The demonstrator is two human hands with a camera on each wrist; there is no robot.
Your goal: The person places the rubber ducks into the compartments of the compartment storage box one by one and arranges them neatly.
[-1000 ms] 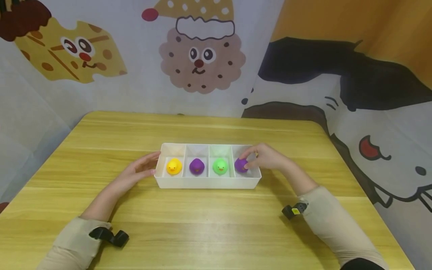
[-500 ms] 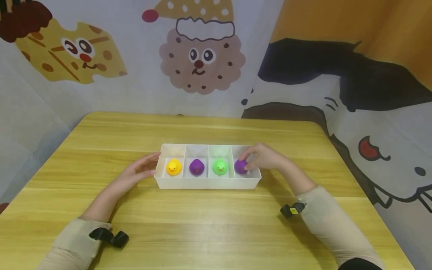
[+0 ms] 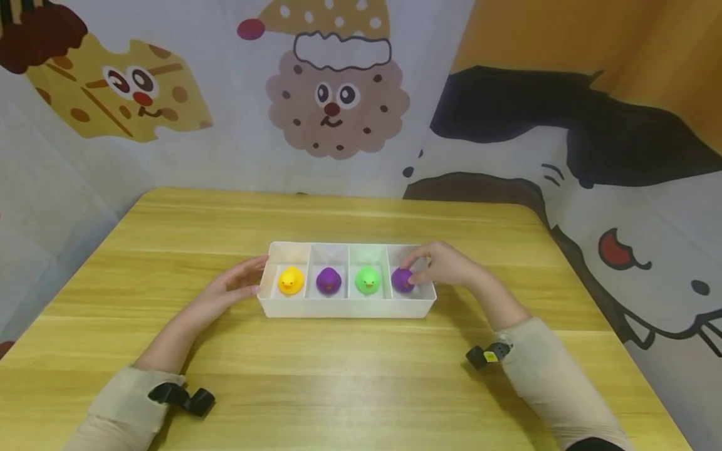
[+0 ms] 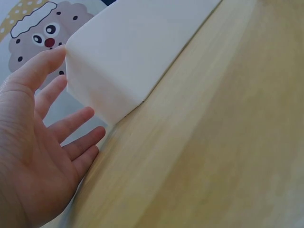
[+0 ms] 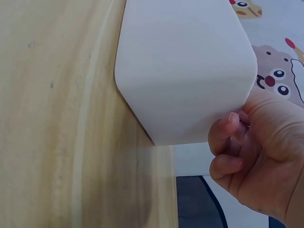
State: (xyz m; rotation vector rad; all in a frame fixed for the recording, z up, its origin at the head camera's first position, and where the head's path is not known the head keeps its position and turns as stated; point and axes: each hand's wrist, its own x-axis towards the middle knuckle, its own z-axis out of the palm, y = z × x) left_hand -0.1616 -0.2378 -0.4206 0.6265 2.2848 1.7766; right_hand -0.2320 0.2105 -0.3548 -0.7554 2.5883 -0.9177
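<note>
A white box (image 3: 346, 308) with a row of compartments stands on the table. From left to right it holds a yellow toy duck (image 3: 291, 281), a purple toy duck (image 3: 329, 281), a green toy duck (image 3: 368, 280) and, in the far right compartment, another purple toy duck (image 3: 402, 280). My right hand (image 3: 445, 266) reaches over the right end and pinches that last duck between thumb and finger. In the right wrist view the box wall hides the duck. My left hand (image 4: 45, 147) has its thumb at the box's left end, the other fingers extended beside it.
The wooden table (image 3: 338, 376) extends around the box on every side. Behind it hangs a pale cloth (image 3: 225, 163) printed with cartoon figures. A small black camera (image 3: 200, 401) is strapped to the left wrist, another black camera (image 3: 476, 357) to the right.
</note>
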